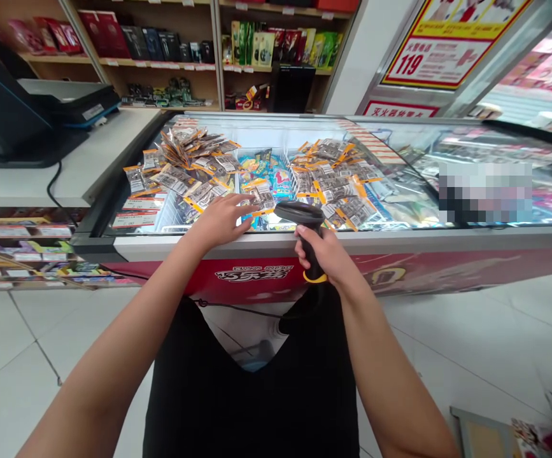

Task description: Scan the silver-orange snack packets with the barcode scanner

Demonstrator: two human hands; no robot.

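Two hands at freezer's (400, 239) front edge: right hand (324, 253) wrapped round scanner (300, 212); left hand (219, 219) spread by packet (265, 193) between piles, contact unclear. Apparent step: aiming scanner at packet. Next move likely calls for label facing scanner.

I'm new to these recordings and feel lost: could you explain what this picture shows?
No robot here: the grips are a person's bare hands. The one picture comes from a camera worn on their head, looking forward and down. In front is a glass-topped chest. On its top lie a left pile of packets and a right pile of packets, with orange edges; blue packets show between them, seemingly under the glass. The right grip holds a black handheld scanner by its handle. The left grip is open, fingers spread; whether it touches a packet is hard to tell.
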